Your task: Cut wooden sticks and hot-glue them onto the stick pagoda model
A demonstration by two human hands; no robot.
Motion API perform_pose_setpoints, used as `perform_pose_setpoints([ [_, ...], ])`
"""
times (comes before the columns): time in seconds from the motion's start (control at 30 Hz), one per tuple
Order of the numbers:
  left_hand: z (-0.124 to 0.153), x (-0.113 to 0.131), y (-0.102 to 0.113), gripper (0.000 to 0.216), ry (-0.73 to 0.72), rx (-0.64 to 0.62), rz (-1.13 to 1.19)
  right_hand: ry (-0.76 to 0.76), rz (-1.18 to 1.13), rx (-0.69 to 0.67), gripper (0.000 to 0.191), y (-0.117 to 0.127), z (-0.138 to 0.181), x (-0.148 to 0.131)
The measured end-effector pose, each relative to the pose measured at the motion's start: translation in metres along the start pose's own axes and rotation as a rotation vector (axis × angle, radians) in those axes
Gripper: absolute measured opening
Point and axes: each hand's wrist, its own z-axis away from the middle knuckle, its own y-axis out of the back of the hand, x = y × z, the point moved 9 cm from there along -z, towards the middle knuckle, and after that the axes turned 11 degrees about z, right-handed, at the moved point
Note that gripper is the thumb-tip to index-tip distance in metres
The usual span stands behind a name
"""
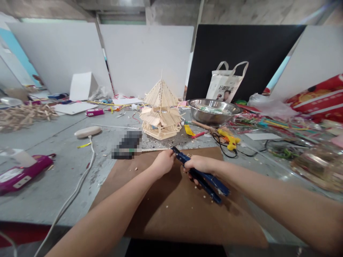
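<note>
My right hand is closed round the blue handles of a pair of pliers, whose jaws point up-left toward my left hand. The left hand is pinched shut right at the jaw tip; what it holds is too small to make out. Both hands hover over a brown board strewn with small wood chips. Just beyond stands a pagoda model built of wooden sticks.
A steel bowl and a yellow glue gun with its black cord lie to the right among coloured sticks. A white cable, a magenta packet and a heap of wooden sticks lie to the left. A white bag stands behind.
</note>
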Motion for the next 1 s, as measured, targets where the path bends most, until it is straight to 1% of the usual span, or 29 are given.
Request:
perform_pose_setpoints([
  [0.17,0.0014,0.0012,-0.0002,0.021,0.018,-0.018,0.061,0.016,0.038,0.065,0.011,0.0024,-0.0038,-0.0012],
  [0.37,0.0007,-0.0010,0.0002,0.022,0.039,0.001,0.036,0.028,0.063,0.100,0.017,0.0027,-0.0026,-0.0035],
  [0.73,-0.0019,-0.0045,-0.0016,0.023,0.028,0.021,-0.078,0.015,0.088,0.105,0.019,0.0024,0.0020,-0.0065],
  [1.0,-0.0030,-0.0060,-0.0021,0.023,0.027,0.021,-0.116,0.012,0.106,0.109,0.018,0.0037,-0.0027,-0.0024],
])
